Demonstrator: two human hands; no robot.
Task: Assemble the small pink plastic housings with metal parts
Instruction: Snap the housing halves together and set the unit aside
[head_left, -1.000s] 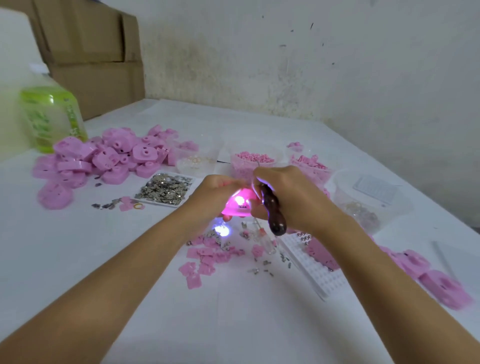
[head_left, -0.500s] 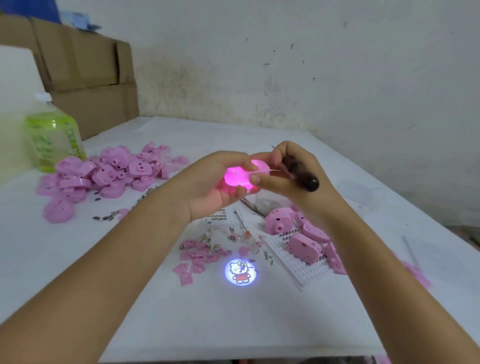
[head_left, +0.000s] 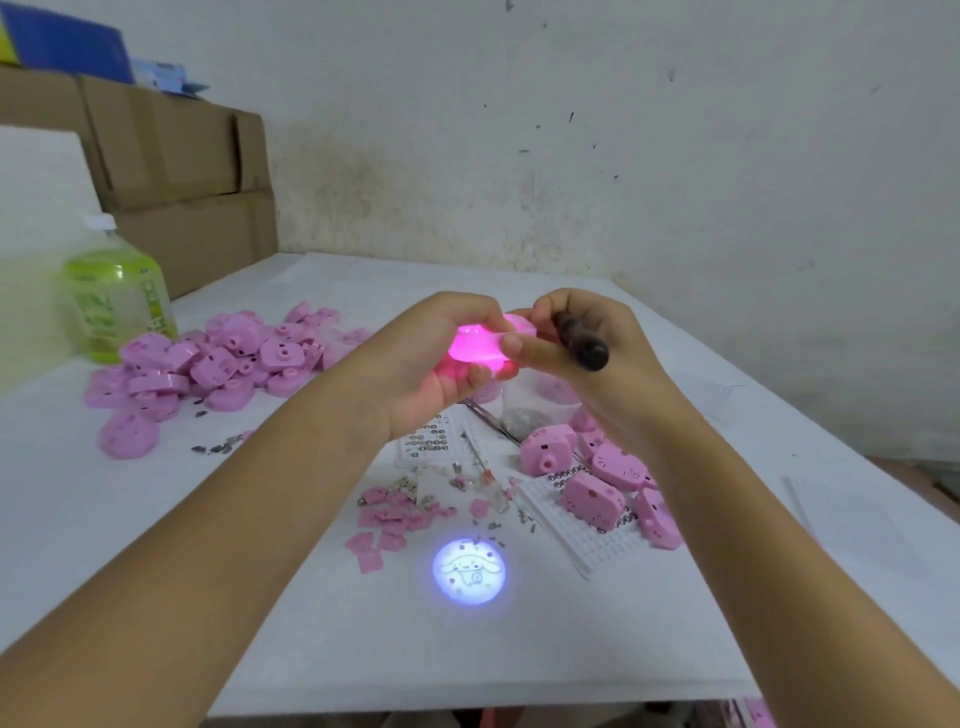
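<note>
My left hand (head_left: 431, 358) is curled round the lit pink housing (head_left: 478, 345), fingers underneath and thumb on top, holding it up above the middle of the tabletop (head_left: 260, 597). My right hand (head_left: 587, 353) pinches the housing's right end with thumb and forefinger; its other fingers are wrapped round a dark-handled screwdriver (head_left: 579, 340), tip hidden. The housing glows bright pink. A round cartoon projection (head_left: 469, 570) shows on the tabletop toward the front edge. A pile of pink housings (head_left: 208, 364) lies toward the left edge, with a green bottle (head_left: 117, 306) behind it near the far left corner. Finished housings (head_left: 592, 493) lie on a white grid tray (head_left: 571, 545), right of centre. Small pink bits (head_left: 389, 519) are scattered left of the tray.
</note>
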